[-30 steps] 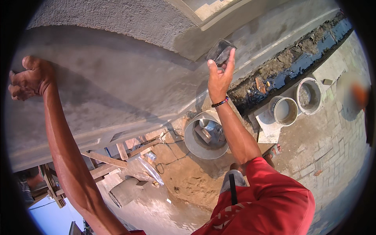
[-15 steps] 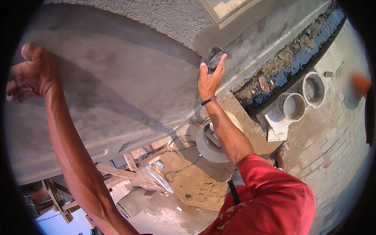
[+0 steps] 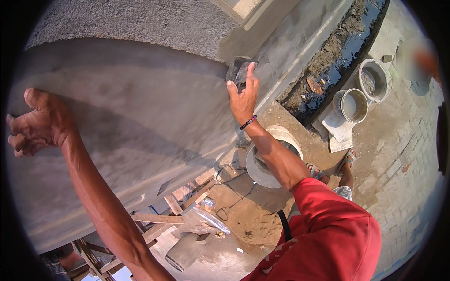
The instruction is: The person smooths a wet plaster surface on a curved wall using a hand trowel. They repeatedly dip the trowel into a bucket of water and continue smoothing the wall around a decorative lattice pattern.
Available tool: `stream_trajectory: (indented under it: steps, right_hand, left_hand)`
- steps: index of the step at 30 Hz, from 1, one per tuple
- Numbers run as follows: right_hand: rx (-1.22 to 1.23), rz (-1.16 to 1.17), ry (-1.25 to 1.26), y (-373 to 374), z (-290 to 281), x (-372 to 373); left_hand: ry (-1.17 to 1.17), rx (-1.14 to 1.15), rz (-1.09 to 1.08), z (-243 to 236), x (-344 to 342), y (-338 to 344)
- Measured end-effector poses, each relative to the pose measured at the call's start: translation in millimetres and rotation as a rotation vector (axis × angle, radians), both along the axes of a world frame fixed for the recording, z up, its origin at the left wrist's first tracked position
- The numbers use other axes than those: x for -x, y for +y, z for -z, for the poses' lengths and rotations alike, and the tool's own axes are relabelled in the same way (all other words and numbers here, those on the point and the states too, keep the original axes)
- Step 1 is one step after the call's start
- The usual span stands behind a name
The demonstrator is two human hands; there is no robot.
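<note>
One slab [image 3: 238,70] in right hand [image 3: 243,101]

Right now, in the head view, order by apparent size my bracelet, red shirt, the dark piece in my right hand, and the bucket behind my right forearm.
1. Red shirt
2. Bucket
3. Dark piece
4. Bracelet

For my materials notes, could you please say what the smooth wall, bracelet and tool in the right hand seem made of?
Smooth wall: probably cement plaster, matte grey, faintly blotchy. Bracelet: small dark beads, perhaps plastic or glass. Tool: dark, grey-smeared surface; plastic or metal, unclear.
</note>
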State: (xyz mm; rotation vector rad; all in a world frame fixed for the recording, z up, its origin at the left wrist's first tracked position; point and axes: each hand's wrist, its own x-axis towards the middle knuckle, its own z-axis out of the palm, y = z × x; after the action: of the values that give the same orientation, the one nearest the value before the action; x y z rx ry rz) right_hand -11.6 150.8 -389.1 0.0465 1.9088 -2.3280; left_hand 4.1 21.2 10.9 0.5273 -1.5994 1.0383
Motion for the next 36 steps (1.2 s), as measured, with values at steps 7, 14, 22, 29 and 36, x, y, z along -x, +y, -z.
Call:
stream_trajectory:
  steps: [7, 14, 22, 29, 36]
  right_hand:
    - [0.041, 0.046, -0.027, 9, 26, 18]
    - [-0.107, 0.053, 0.203, 5, 21, 18]
    - [-0.129, 0.051, 0.182, 4, 28, 5]
    - [-0.152, 0.026, 0.02, 3, 34, -2]
    - [-0.112, 0.028, 0.065, -1, 35, -17]
  left_hand:
    - [0.011, 0.01, 0.002, -7, 2, -14]
    - [0.008, -0.017, 0.016, 1, -3, -10]
    - [0.028, 0.113, -0.08, -7, -7, -27]
    - [-0.007, 0.002, 0.03, 4, -1, -7]
    - [-0.042, 0.061, -0.024, -8, -4, -15]
